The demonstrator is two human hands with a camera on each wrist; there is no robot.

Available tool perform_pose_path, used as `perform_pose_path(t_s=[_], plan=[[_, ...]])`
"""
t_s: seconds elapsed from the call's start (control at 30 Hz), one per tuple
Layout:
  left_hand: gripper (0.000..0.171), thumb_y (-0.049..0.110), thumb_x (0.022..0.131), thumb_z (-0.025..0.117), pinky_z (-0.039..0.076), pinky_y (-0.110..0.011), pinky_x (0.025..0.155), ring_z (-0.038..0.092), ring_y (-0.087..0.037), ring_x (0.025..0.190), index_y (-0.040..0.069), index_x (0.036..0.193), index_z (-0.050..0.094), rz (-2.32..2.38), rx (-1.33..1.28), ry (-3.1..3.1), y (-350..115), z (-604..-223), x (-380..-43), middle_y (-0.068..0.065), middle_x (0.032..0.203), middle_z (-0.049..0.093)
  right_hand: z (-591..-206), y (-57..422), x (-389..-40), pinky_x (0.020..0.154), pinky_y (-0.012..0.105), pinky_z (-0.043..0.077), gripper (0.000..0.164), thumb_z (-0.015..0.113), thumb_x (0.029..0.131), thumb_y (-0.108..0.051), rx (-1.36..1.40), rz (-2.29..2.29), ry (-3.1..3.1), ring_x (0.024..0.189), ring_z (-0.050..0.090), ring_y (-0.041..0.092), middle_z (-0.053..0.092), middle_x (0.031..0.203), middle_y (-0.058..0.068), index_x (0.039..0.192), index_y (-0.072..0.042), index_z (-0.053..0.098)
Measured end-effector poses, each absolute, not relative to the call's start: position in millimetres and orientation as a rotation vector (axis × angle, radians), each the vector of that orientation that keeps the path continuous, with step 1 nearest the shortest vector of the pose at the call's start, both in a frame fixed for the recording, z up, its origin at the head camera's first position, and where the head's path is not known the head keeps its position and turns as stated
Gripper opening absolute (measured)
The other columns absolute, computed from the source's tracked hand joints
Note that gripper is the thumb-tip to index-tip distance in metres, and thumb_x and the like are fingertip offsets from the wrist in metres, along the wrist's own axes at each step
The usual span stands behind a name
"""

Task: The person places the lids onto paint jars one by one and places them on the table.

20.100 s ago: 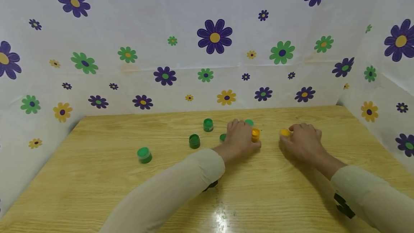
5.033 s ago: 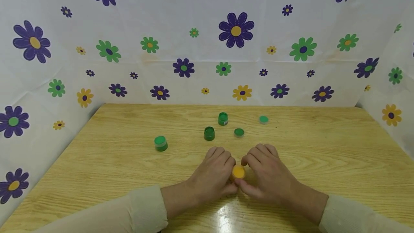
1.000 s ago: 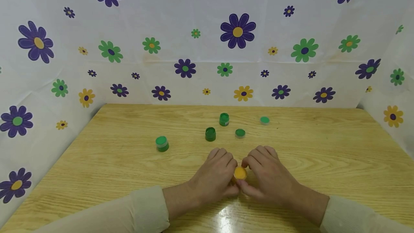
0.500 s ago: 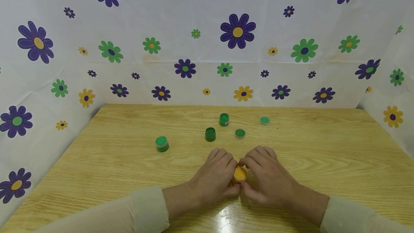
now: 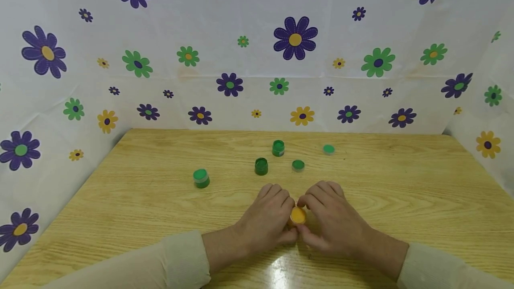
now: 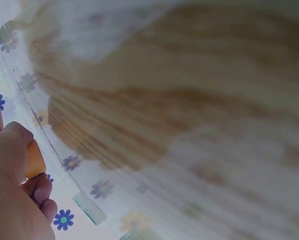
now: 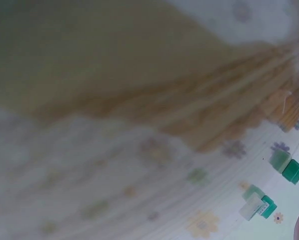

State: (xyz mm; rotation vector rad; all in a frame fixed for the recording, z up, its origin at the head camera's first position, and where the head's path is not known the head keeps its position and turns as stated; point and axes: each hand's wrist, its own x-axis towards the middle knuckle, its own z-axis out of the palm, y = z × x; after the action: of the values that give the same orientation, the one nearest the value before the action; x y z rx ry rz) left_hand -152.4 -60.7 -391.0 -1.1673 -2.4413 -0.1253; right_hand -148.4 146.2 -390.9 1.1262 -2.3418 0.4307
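Note:
Near the front of the table, both hands meet at a small orange paint jar, mostly hidden by fingers in the head view. My left hand grips the jar's body from the left. The yellow-orange lid sits at the top of the jar, facing up. From the right, my right hand pinches the lid's edge, thumb on the near side and forefinger on the far side. In the left wrist view, curled fingers show round the jar.
Beyond the hands stand two uncapped green jars, with a dark green lid and a lighter green lid to their right. A capped green jar stands at left. Flowered white cloth rises behind the wooden table.
Twenty seconds ago the orange jar stood uncapped farther back, its lid apart in my right hand. Now both are together at the front. Over the last second my right fingers shifted slightly round the lid.

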Motion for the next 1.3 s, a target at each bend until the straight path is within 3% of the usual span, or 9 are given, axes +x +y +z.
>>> perform_pose_path(t_s=[0.7, 0.93, 1.1, 1.3], plan=[[0.035, 0.045, 0.076, 0.078, 0.035, -0.026, 0.080, 0.044, -0.012, 0.082, 0.016, 0.081, 0.059, -0.125, -1.180, -2.456, -60.8, -389.1, -151.5, 0.006, 0.082, 0.055, -391.3, 147.6, -148.7, 0.087, 0.037, 0.037, 0.036, 0.059, 0.092, -0.055, 1.062, 0.375, -2.396, 0.088, 0.047, 0.013, 0.054, 0.088, -0.007, 0.089, -0.019, 0.060], [0.041, 0.050, 0.078, 0.078, 0.034, -0.026, 0.081, 0.044, -0.013, 0.084, 0.014, 0.087, 0.062, -0.099, -1.184, -2.490, -61.0, -389.2, -150.7, 0.005, 0.086, 0.057, -390.7, 147.4, -147.6, 0.088, 0.038, 0.037, 0.033, 0.065, 0.087, -0.050, 1.068, 0.401, -2.419, 0.091, 0.047, 0.012, 0.056, 0.092, -0.007, 0.095, -0.018, 0.062], [0.037, 0.049, 0.082, 0.074, 0.034, -0.027, 0.080, 0.044, -0.013, 0.083, 0.015, 0.087, 0.061, -0.119, -1.178, -2.478, -60.8, -389.4, -150.3, 0.005, 0.084, 0.056, -390.6, 146.7, -147.3, 0.087, 0.038, 0.036, 0.030, 0.070, 0.079, -0.038, 1.107, 0.409, -2.394, 0.091, 0.046, 0.012, 0.056, 0.094, -0.007, 0.098, -0.016, 0.064], [0.031, 0.044, 0.083, 0.071, 0.034, -0.026, 0.080, 0.045, -0.012, 0.082, 0.015, 0.087, 0.060, -0.140, -1.165, -2.486, -59.9, -389.3, -150.3, 0.006, 0.083, 0.054, -390.7, 146.5, -146.5, 0.087, 0.036, 0.035, 0.033, 0.071, 0.075, -0.036, 1.110, 0.428, -2.415, 0.092, 0.047, 0.012, 0.057, 0.096, -0.006, 0.100, -0.015, 0.065]])
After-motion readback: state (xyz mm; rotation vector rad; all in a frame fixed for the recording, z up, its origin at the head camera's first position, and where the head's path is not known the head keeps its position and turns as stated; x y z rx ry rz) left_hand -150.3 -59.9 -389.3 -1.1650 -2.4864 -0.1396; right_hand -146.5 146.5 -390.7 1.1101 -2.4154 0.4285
